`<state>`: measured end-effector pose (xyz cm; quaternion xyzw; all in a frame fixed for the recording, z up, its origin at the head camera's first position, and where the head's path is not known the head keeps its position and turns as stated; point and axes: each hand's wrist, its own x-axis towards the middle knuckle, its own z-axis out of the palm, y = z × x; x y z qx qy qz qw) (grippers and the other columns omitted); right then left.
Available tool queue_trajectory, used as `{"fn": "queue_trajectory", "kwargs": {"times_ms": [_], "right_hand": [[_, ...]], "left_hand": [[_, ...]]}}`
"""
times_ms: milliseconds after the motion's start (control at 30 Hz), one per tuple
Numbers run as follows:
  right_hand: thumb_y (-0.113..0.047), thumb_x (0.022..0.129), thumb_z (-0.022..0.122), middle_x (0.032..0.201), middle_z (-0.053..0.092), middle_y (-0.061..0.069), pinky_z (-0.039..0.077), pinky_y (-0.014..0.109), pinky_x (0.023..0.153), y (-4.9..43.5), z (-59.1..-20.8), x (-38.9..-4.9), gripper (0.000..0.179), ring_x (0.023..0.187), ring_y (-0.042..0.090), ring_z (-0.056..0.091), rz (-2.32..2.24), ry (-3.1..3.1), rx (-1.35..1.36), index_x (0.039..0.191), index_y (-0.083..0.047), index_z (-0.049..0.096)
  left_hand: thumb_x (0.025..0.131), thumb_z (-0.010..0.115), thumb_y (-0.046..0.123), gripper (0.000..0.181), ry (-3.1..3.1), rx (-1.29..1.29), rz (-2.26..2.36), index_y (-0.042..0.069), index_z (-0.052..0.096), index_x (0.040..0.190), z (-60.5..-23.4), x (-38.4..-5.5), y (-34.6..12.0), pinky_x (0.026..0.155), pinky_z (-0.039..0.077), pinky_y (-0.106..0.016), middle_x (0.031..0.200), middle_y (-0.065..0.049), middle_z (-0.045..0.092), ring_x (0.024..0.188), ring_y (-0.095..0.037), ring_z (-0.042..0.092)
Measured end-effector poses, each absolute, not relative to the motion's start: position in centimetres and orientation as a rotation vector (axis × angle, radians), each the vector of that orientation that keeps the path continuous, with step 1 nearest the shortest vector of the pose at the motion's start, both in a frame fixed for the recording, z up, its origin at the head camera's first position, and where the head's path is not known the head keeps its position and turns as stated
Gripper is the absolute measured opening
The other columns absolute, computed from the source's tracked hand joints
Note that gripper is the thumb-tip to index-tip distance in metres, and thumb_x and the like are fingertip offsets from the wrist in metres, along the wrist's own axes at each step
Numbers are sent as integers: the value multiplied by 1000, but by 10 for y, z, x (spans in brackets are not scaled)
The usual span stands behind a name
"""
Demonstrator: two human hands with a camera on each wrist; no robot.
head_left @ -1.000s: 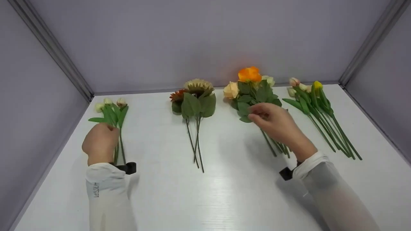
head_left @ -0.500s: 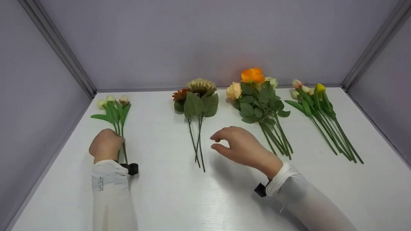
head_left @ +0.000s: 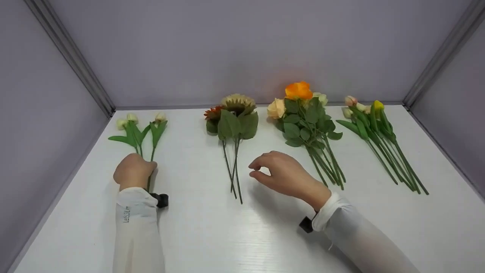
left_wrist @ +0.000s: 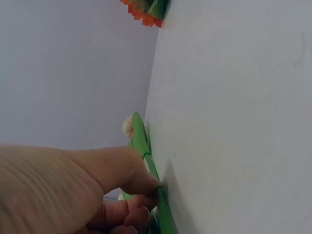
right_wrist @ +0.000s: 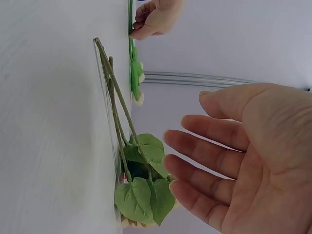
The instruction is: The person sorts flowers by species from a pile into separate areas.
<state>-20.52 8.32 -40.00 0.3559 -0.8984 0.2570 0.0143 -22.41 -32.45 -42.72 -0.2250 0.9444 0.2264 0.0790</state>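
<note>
At the left of the head view, my left hand (head_left: 133, 170) is low over a small group of tulips. Its thumb and fingers pinch the green stem (left_wrist: 165, 209) of one pale pink tulip (head_left: 159, 128), which stands a little apart to the right. Two whitish tulips (head_left: 130, 127) lie beside it, their lower stems hidden under the hand. My right hand (head_left: 286, 175) hovers palm inward with relaxed, spread fingers and holds nothing. Nearest to it are the sunflower stems (head_left: 235, 170), topped by a cream sunflower (head_left: 238, 103) and a rust-red flower (head_left: 213, 113).
Right of centre lies a bunch of roses with an orange bloom (head_left: 299, 90) and a peach one (head_left: 276, 109). Farther right is a second tulip bunch (head_left: 373, 127) with a yellow head. Grey panels (head_left: 242, 49) enclose the white table (head_left: 204, 235) at the back and sides.
My right hand has moved left and toward me, away from the roses, then stayed put. My left hand has slid down the stems and shifted right, separating one tulip from the other two.
</note>
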Motion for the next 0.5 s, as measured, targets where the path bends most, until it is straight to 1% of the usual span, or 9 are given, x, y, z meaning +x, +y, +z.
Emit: {"fn": "queue_trajectory", "kwargs": {"times_ms": [100, 167, 267, 333, 433, 500], "right_hand": [[-26, 99, 70, 103, 74, -9, 53, 39, 90, 86, -399, -209, 17, 102, 20, 68, 839, -2802, 1069, 111, -17, 78], [-28, 100, 69, 104, 74, -10, 53, 39, 91, 89, -398, -212, 17, 103, 18, 67, 860, -2811, 1024, 111, -19, 78], [-31, 101, 67, 107, 73, -11, 53, 40, 91, 96, -394, -217, 18, 104, 15, 66, 936, -2825, 921, 113, -22, 78], [-32, 102, 65, 109, 72, -12, 53, 41, 91, 102, -390, -221, 19, 104, 13, 65, 1009, -2825, 832, 114, -23, 78], [-36, 102, 65, 110, 72, -11, 54, 40, 86, 114, -382, -226, 21, 99, 13, 65, 1177, -2806, 670, 115, -24, 77], [-38, 102, 65, 109, 72, -8, 55, 39, 83, 123, -377, -230, 23, 96, 15, 65, 1297, -2771, 564, 117, -24, 76]], "left_hand": [[93, 62, 27, 34, 2865, -681, 730, -6, 71, 94, -426, -225, -324, 54, 48, -39, 86, -18, 68, 70, -27, 60], [95, 63, 27, 35, 2890, -690, 781, -8, 71, 96, -421, -224, -322, 55, 48, -39, 87, -18, 68, 72, -28, 61], [96, 63, 26, 34, 2963, -678, 877, -6, 73, 94, -407, -222, -319, 56, 48, -38, 80, -15, 70, 71, -28, 63], [97, 61, 24, 32, 3021, -642, 968, -5, 75, 97, -394, -220, -313, 59, 48, -37, 79, -13, 71, 72, -27, 64], [98, 58, 24, 31, 3097, -537, 1140, -1, 75, 105, -372, -216, -296, 65, 50, -35, 88, -12, 73, 73, -25, 68], [99, 57, 25, 31, 3111, -439, 1287, 1, 73, 111, -360, -213, -279, 68, 55, -32, 96, -12, 71, 76, -23, 69]]}}
